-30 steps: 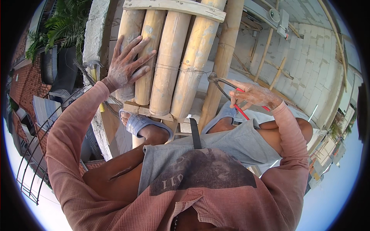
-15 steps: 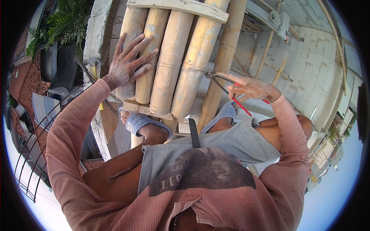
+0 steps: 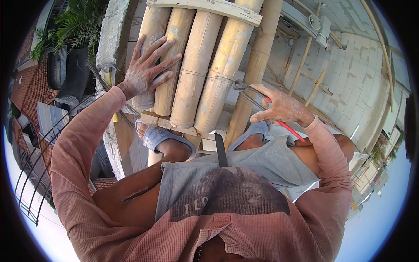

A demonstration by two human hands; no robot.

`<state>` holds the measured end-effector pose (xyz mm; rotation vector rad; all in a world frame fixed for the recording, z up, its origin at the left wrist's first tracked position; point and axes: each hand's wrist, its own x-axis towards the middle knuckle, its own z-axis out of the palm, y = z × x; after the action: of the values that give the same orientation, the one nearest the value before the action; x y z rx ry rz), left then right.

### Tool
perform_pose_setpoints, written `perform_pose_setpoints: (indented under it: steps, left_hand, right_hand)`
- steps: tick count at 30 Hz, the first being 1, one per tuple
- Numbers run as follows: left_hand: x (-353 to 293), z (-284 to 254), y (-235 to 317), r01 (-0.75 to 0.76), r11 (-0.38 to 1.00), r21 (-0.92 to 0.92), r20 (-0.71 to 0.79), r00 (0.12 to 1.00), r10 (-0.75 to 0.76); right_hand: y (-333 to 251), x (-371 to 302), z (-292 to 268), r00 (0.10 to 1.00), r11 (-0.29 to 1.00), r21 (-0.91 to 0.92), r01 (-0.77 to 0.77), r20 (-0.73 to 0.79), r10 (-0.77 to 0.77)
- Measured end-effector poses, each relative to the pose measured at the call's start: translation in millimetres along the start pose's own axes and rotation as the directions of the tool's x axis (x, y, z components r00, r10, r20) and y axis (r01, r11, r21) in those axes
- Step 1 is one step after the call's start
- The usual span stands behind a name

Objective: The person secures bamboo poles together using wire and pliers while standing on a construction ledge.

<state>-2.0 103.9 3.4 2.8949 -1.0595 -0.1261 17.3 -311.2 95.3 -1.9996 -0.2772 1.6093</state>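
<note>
Several bamboo poles [image 3: 196, 70] lie side by side, with thin wire [image 3: 192, 73] running across them. My left hand [image 3: 146, 72] rests flat on the leftmost poles, fingers spread. In my right hand [image 3: 283, 105] is a pair of pincers [image 3: 286, 126] with red handles. Their round dark jaws [image 3: 239, 85] are at the wire's right end, beside the rightmost pole of the row. Fingers and thumb wrap the handles, and part of the handles is hidden behind the hand.
A pale wooden batten [image 3: 209, 8] crosses the far pole ends, and another wooden piece [image 3: 168, 122] lies beneath the near ends. An upright bamboo pole [image 3: 257, 65] stands to the right. My sandalled feet [image 3: 168, 144] are close by. At left, a rough concrete edge [image 3: 111, 39] borders a drop toward tiled roofs.
The pincers have turned in my right hand and their handles have come closer together. The jaws remain at the wire end. My left hand stays on the poles.
</note>
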Motion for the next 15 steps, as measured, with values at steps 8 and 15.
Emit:
perform_pose_setpoints:
  steps: [8, 15]
  left_hand:
    - [1, -1, 1, -0.012, 0.999, -0.043, -0.017, 1.000, 0.011]
    - [1, 1, 0, -0.033, 0.999, -0.041, -0.038, 0.999, 0.031]
  right_hand:
    - [17, -13, 14, 0.839, 0.687, -0.720, 0.101, -0.310, -0.448]
    - [19, -17, 15, 0.989, 0.998, 0.057, -0.002, -0.145, 0.010]
